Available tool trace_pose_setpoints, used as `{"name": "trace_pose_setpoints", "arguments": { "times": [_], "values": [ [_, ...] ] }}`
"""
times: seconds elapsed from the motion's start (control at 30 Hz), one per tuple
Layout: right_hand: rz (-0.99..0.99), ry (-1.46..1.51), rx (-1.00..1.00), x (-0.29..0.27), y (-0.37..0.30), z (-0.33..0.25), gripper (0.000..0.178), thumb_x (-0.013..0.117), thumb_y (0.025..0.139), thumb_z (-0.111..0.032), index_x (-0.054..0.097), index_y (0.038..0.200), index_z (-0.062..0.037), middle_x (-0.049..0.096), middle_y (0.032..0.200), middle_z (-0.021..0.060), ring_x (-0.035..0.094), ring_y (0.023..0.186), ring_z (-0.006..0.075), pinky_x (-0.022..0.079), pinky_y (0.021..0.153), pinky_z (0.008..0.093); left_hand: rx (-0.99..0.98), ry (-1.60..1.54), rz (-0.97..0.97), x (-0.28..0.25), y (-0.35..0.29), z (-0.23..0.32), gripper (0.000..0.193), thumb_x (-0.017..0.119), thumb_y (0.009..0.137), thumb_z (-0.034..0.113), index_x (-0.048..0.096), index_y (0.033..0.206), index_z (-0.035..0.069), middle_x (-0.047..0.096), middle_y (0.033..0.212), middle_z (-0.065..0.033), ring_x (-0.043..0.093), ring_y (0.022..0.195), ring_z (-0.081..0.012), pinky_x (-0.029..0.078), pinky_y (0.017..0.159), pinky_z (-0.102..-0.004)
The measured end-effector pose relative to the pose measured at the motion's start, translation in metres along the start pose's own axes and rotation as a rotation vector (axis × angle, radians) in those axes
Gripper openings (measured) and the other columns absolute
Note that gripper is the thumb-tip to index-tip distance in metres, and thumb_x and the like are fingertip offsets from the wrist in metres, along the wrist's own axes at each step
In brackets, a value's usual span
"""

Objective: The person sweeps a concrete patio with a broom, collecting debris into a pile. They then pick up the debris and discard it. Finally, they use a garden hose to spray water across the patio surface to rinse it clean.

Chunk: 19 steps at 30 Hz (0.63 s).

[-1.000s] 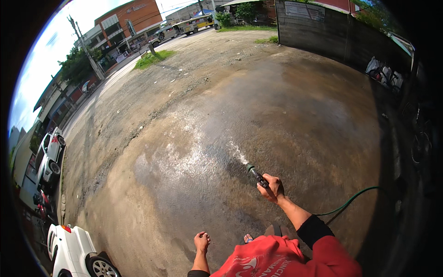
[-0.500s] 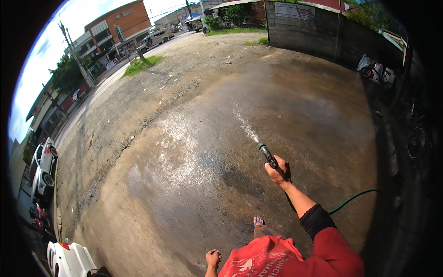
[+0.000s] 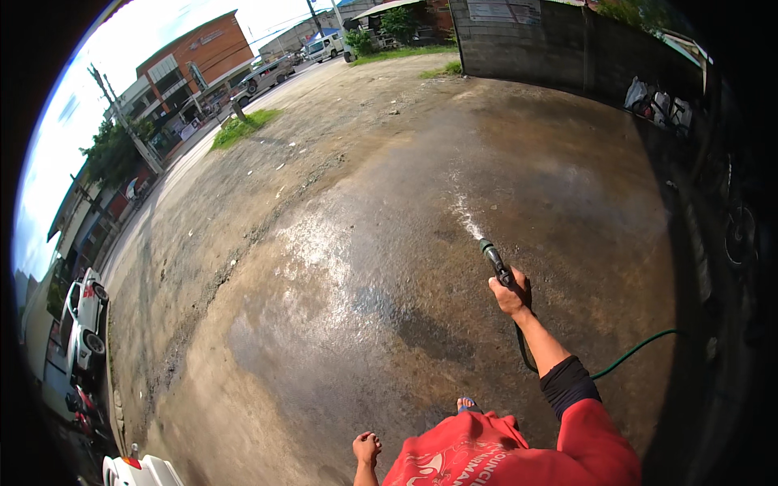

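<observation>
My right hand [image 3: 512,298] is wrapped round a dark hose spray nozzle [image 3: 496,263], held out ahead over the ground. A white jet of water [image 3: 464,215] leaves its tip and heads forward and slightly left. The green hose [image 3: 636,351] hangs below my right forearm and curves off to the right into shadow. Low in the view, beside my red shirt [image 3: 470,449], my left hand [image 3: 367,447] is closed with its fingers curled, and nothing shows in it. Wet, shining concrete [image 3: 324,324] spreads under the nozzle.
A grey block wall [image 3: 527,40] stands at the far right, with white bags [image 3: 660,109] at its foot. Parked along the left are a white car [image 3: 83,324] and another white vehicle [image 3: 142,471]. Dry gravelly ground [image 3: 219,202] runs toward the road, where a white van [image 3: 324,47] shows.
My right hand and the nozzle have swung to the right, and the water jet with them. My left hand has shifted slightly left. A white van has come into sight on the road.
</observation>
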State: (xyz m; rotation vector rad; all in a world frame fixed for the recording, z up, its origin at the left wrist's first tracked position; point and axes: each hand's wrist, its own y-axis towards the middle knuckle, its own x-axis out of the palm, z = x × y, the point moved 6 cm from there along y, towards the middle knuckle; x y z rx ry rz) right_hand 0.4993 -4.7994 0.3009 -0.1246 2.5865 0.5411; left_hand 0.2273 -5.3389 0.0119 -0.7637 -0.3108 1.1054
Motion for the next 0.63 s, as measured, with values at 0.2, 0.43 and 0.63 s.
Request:
{"name": "trace_pose_setpoints", "arguments": {
  "times": [0.2, 0.43, 0.63],
  "values": [
    [0.195, -0.068, 0.214, 0.005, 0.005, 0.034, 0.021, 0.069, 0.076, -0.021, 0.058, 0.077, -0.0034, 0.062, 0.067, 0.016, 0.063, 0.064, 0.0386, 0.047, 0.059, 0.0454, 0.098, 0.099, -0.061, 0.035, 0.02, 0.049, 0.024, 0.061, 0.093, 0.009, 0.061, 0.114, -0.002, 0.065, 0.081, -0.0075, 0.061, 0.062, -0.0148, 0.048, 0.05, -0.0278],
    [-0.032, 0.024, 0.251, 0.071, -0.143, -0.023, 0.023, 0.07, 0.077, -0.023, 0.057, 0.075, -0.0048, 0.062, 0.066, 0.0155, 0.065, 0.065, 0.0375, 0.048, 0.059, 0.0451, 0.126, 0.314, -0.189, 0.028, 0.051, 0.071, 0.026, 0.063, 0.091, 0.011, 0.065, 0.114, -0.002, 0.069, 0.085, -0.0083, 0.065, 0.065, -0.0164, 0.052, 0.056, -0.03],
    [-0.194, -0.035, 0.286, 0.06, -0.287, -0.032, 0.027, 0.071, 0.076, -0.026, 0.056, 0.079, -0.0039, 0.062, 0.069, 0.0175, 0.065, 0.068, 0.038, 0.049, 0.062, 0.0452, 0.109, 0.405, -0.384, 0.013, 0.08, 0.076, 0.03, 0.065, 0.091, 0.014, 0.064, 0.117, -0.001, 0.069, 0.088, -0.0086, 0.064, 0.065, -0.0176, 0.052, 0.056, -0.0302]
  ]
}}
